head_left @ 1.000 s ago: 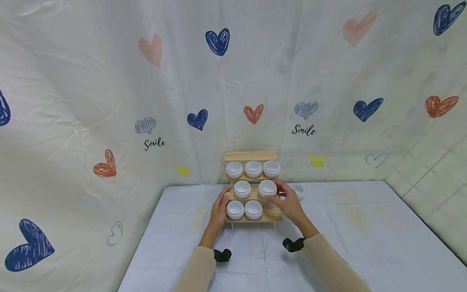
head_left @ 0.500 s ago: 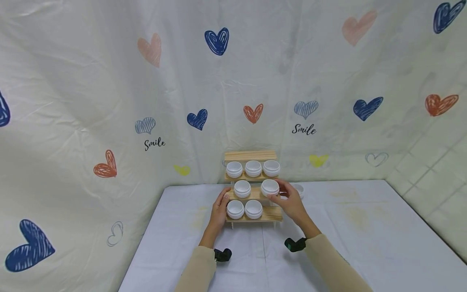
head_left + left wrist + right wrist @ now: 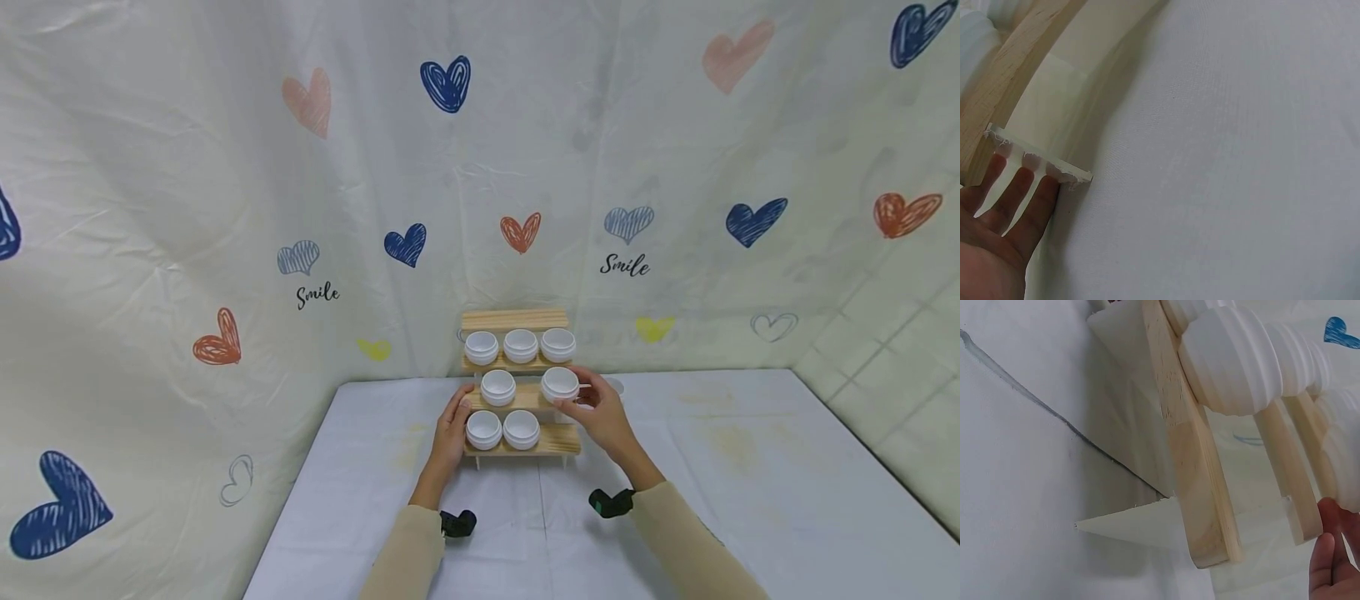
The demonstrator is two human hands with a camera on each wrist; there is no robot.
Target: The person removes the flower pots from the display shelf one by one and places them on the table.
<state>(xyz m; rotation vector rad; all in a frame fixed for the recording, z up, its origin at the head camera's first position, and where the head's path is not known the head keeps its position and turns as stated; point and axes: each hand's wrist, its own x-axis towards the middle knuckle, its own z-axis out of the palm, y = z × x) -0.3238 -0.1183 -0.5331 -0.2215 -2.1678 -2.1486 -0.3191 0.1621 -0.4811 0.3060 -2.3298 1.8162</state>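
A tiered wooden display stand [image 3: 515, 320] carries small round white cups [image 3: 521, 346] in rows: three on the upper tier, two on the middle, two on the lowest. My right hand [image 3: 603, 417] holds the right-hand cup [image 3: 559, 382] of the middle tier between thumb and fingers, at that tier's right end. In the right wrist view, my fingertips [image 3: 1329, 540] meet the base of this cup [image 3: 1342, 444] beside the board's end. My left hand [image 3: 450, 433] grips the stand's left side; in the left wrist view, its fingers [image 3: 1038, 215] reach the translucent side support [image 3: 1041, 156].
A small translucent round piece [image 3: 617, 386] lies on the table behind my right hand, mostly hidden. The white-covered table [image 3: 720, 483] extends on both sides of the stand. A heart-printed curtain [image 3: 517, 150] hangs right behind it.
My right hand has shifted the middle-tier cup rightward to the board's end, widening the gap to its neighbour. The translucent piece is now more covered. My left hand stays in place.
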